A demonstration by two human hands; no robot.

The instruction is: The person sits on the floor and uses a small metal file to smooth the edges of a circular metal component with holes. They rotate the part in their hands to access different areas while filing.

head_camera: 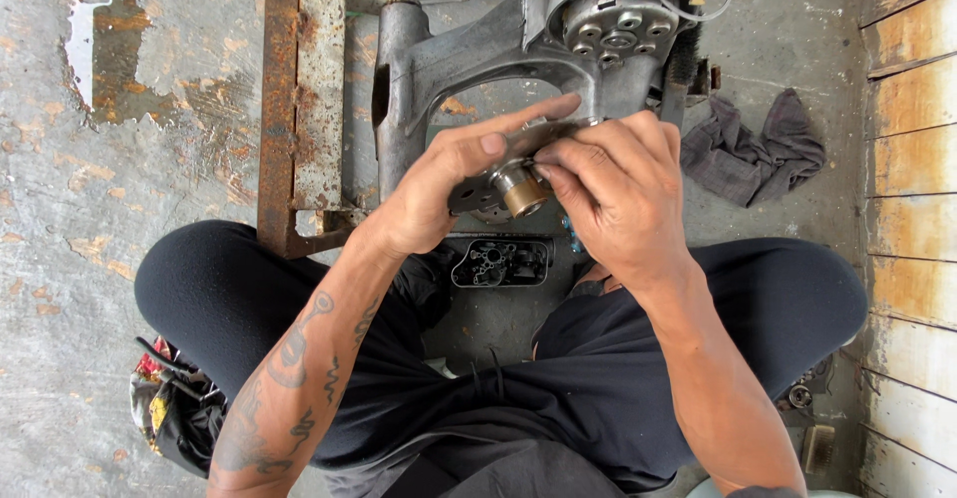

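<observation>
Looking down from my head camera, my left hand (439, 184) is curled under a flat dark metal plate (477, 191), thumb laid along its top edge, while my right hand (613, 199) is closed in a pinch on the short brass-coloured bush (521, 194) standing out of that plate. Both sit in the air over my crossed legs, just in front of the grey engine casing (518, 49) on its rusty frame (284, 109). I judge the bush could slip from my fingertips if it is oily, and drop onto the concrete floor (120, 209) or into the black cover (500, 263) lying between my knees. If I cock it sideways, it may bind in the plate. The grey rag (753, 144) lies well off to my right.
</observation>
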